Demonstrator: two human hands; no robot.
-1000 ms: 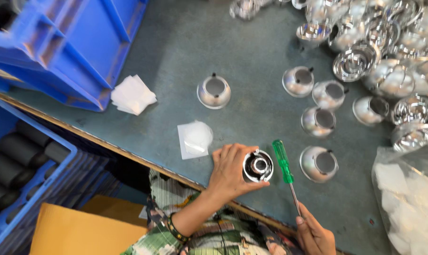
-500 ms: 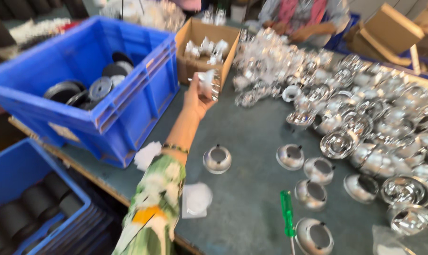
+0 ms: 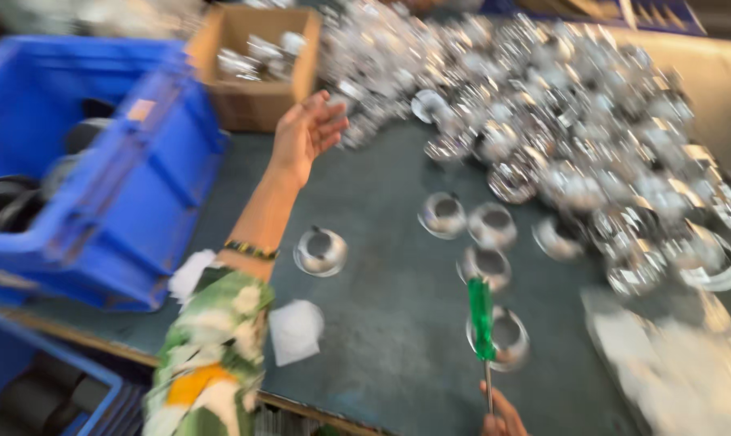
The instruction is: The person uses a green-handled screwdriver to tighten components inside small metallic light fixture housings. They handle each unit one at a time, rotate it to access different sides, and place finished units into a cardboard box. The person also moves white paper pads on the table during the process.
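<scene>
1. The left hand [image 3: 305, 133] is stretched out over the desk [image 3: 381, 323], palm up, fingers loosely spread and holding nothing. Just beyond its fingertips sits a cardboard box [image 3: 256, 105] with small shiny parts inside, and to its right begins a big heap of chrome cups [image 3: 559, 105].

2. The right hand [image 3: 502, 413] shows only at the bottom edge. It is closed round the thin metal shaft of a screwdriver, whose green handle [image 3: 481, 316] points away from the hand and lies over one loose cup [image 3: 498, 335].

3. The screwdriver looks light and stiff. The plastic handle is the natural place to grip; the bare shaft is narrow and smooth and would likely twist or slip under load.

4. Another single cup [image 3: 320, 251] stands on the desk just right of the left forearm. These cups look like thin polished metal: light, rigid, slippery on the curved outside, easily scratched. The rim seems the safest place to pinch one.

5. Left of the arm stands a blue crate [image 3: 131, 202] with dark round parts inside. A white paper scrap [image 3: 294, 329] lies near the elbow.
</scene>
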